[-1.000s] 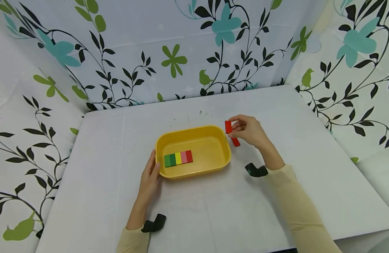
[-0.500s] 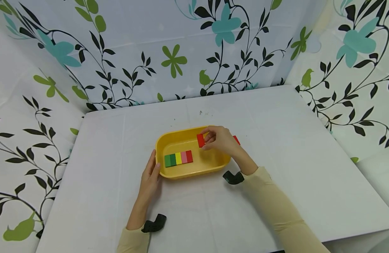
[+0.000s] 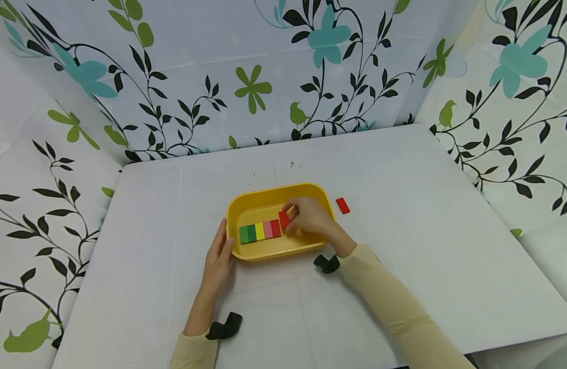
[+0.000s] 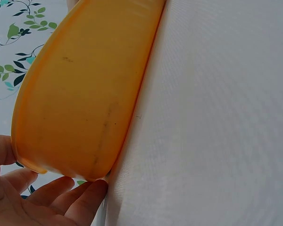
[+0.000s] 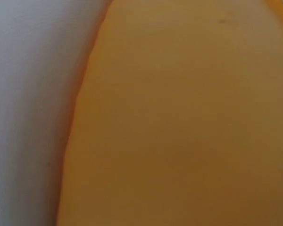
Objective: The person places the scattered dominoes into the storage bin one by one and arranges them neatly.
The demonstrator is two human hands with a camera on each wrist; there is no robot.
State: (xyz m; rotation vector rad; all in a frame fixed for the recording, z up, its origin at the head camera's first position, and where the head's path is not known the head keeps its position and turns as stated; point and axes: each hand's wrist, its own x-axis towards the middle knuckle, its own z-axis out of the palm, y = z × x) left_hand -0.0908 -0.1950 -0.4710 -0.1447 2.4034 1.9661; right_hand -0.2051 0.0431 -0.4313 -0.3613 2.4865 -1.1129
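Observation:
My left hand [image 3: 218,260] holds the left end of a yellow plastic tray [image 3: 303,251], thumb by the rim and fingers against the outer wall. In the left wrist view, the fingertips [image 4: 99,186] bend against that wall down near the table. Inside the tray, my right hand [image 3: 308,219] pinches a flat red rectangular block [image 3: 284,220] between thumb and fingers. It stands just right of a row of similar blocks: two green, a yellow block [image 3: 259,231], a pink block [image 3: 267,230] and a red one [image 3: 276,228]. The right wrist view has only the tray's outer wall [image 5: 179,117].
Another red block [image 3: 342,205] lies on the white-covered table [image 3: 403,205], just right of the tray. Behind the table hangs a cloth with leaf and flower prints [image 3: 253,89]. Small dark specks [image 3: 297,165] mark the tabletop beyond the tray.
My right hand has carried the red block from beyond the tray's right end, leftward and down to the right end of the row. My left hand has stayed at the tray.

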